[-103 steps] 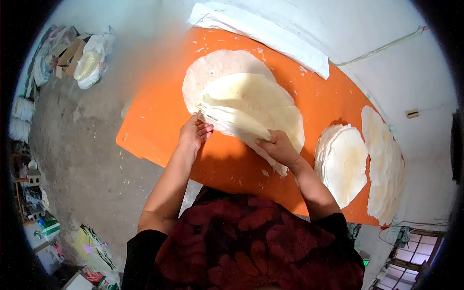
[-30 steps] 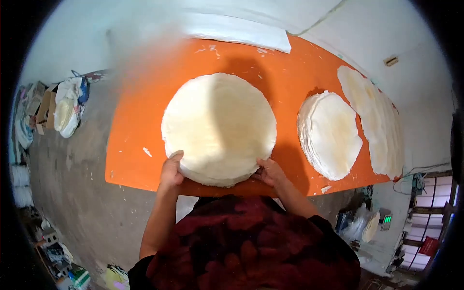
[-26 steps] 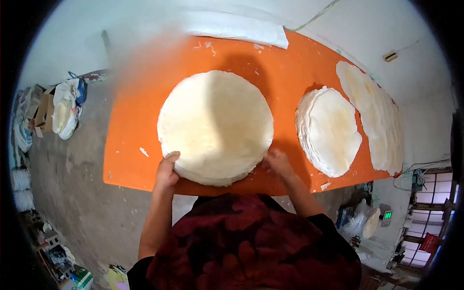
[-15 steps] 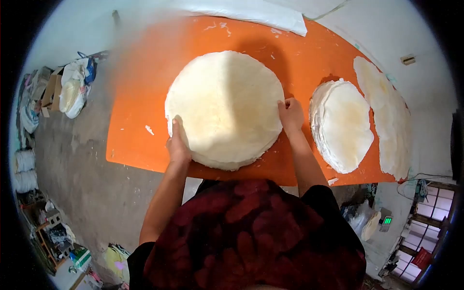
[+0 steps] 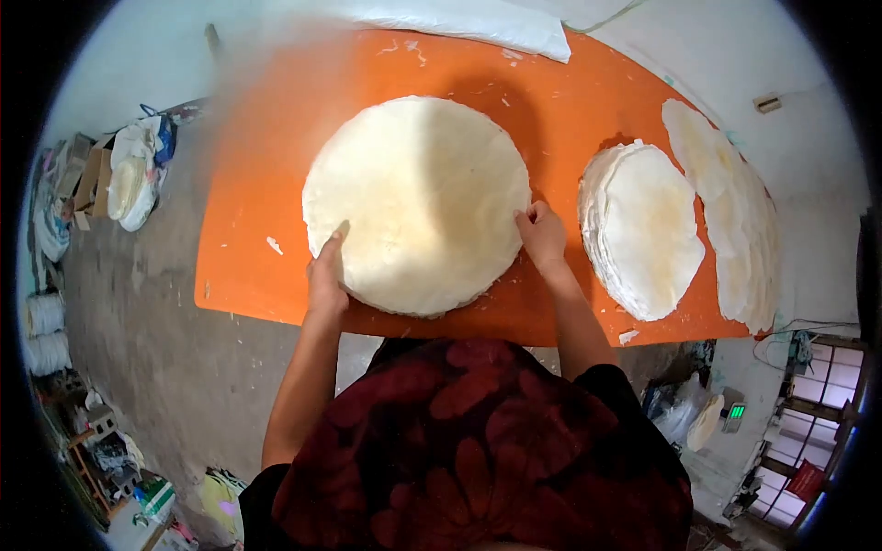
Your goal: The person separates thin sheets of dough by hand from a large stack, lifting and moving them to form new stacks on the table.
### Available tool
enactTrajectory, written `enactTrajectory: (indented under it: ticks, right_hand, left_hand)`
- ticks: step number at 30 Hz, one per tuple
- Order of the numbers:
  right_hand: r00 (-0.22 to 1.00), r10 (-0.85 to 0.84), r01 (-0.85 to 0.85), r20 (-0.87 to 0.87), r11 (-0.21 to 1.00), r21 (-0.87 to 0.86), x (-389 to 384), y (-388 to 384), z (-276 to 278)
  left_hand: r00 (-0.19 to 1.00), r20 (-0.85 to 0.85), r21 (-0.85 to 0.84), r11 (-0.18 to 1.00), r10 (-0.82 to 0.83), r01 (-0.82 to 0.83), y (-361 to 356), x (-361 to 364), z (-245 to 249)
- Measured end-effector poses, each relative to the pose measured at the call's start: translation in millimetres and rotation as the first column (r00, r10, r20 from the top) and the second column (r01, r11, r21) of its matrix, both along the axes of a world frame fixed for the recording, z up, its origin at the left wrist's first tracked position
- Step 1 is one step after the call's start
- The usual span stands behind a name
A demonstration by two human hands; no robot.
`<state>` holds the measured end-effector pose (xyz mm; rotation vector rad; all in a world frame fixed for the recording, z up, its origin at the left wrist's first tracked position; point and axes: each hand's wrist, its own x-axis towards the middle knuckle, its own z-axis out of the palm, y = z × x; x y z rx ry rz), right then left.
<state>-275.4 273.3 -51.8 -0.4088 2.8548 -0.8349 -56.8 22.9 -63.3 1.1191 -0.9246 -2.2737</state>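
Note:
A thick stack of round, cream-coloured sheets (image 5: pixel 418 202) lies on the orange table (image 5: pixel 248 266) in front of me. At its lower left edge is my left hand (image 5: pixel 326 275), with the thumb on the top sheet and the fingers down the side, partly hidden. My right hand (image 5: pixel 542 234) pinches the stack's right edge between thumb and curled fingers. A shadow falls across the right half of the top sheet.
To the right stands a second stack of round sheets (image 5: pixel 643 230), with more overlapping sheets (image 5: pixel 721 211) beyond it. A white wrapped bundle (image 5: pixel 478 28) lies along the far edge. Bags and a cardboard box (image 5: pixel 92 184) are on the floor at left.
My right hand has slid a little down the right edge of the stack. My left thumb lies slightly further over the top sheet. The whole view has shifted slightly.

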Motion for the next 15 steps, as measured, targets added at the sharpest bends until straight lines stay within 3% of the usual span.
enactTrajectory:
  ticks: [4, 7, 8, 10, 12, 14, 15]
  right_hand:
    - [0.989, -0.120, 0.107, -0.091, 0.984, -0.143, 11.4, 7.6, -3.9]
    - [0.988, -0.155, 0.152, -0.011, 0.978, -0.143, 23.4, 29.8, -0.4]
    - [0.932, -0.219, 0.281, 0.288, 0.940, -0.193, 30.3, 35.0, 5.3]
    - [0.583, -0.208, 0.535, 0.785, 0.826, -0.178, 44.6, 42.2, 24.2]
    - [0.288, 0.058, 0.680, 0.956, 0.690, -0.247, 54.2, 51.6, 12.8]
    - [0.259, 0.442, 0.774, 0.859, 0.437, -0.458, 58.7, 48.0, -7.8]
    - [0.272, 0.611, 0.805, 0.743, 0.278, -0.523, 59.5, 41.4, -12.8]
  left_hand:
    - [0.992, 0.113, 0.071, 0.996, -0.058, 0.050, -0.1, -0.8, 10.8]
    - [0.997, 0.040, 0.179, 0.982, -0.066, 0.058, -1.4, -13.7, 44.6]
    - [0.996, 0.018, 0.167, 0.983, -0.086, 0.082, 0.5, -18.4, 58.5]
    - [0.991, -0.027, 0.141, 0.981, -0.127, 0.130, 6.0, -25.6, 89.1]
    - [0.985, -0.049, 0.093, 0.981, -0.167, 0.171, 12.1, -21.5, 118.1]
    - [0.952, -0.097, -0.029, 0.957, -0.289, 0.288, 24.9, -9.3, 165.4]
    - [0.940, -0.136, -0.104, 0.948, -0.312, 0.299, 24.7, -2.4, 153.4]
